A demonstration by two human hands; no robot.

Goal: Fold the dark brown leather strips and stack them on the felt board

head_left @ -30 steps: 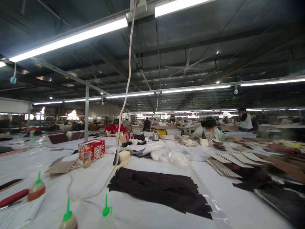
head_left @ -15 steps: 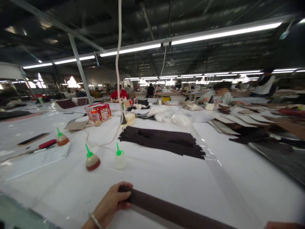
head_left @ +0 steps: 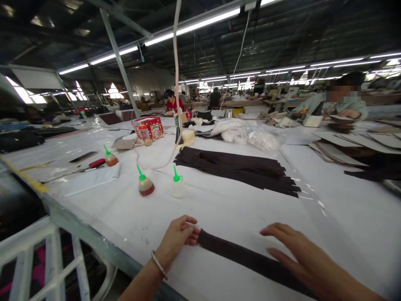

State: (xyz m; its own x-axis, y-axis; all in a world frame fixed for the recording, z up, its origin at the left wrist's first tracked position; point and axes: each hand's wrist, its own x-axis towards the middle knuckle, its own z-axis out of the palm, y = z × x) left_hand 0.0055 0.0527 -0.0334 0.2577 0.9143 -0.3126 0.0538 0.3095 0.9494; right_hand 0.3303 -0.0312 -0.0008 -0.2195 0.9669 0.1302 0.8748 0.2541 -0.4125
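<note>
A long dark brown strip (head_left: 250, 258) of what looks like leather or fabric lies slantwise on the white table in front of me. My left hand (head_left: 180, 236), with a bracelet at its wrist, has its fingers curled and closed at the strip's left end. Over the right part of the strip is my right hand (head_left: 300, 255), open, thumb and fingers apart and nothing held. It covers some of the strip, whose near end runs out of the picture. A stack of similar dark strips (head_left: 234, 169) lies farther back.
Two squeeze bottles with green nozzles, one with brown liquid (head_left: 146, 186) and one pale (head_left: 178, 188), stand beyond my left hand. Left are a third bottle (head_left: 111, 159) and paper (head_left: 94, 179). A white chair (head_left: 56, 259) stands at the table edge. Co-workers sit farther back.
My view has turned left and down. My right hand has come in from the lower right corner and is open over the strip. My left hand stays at the strip's end, less wrapped round it.
</note>
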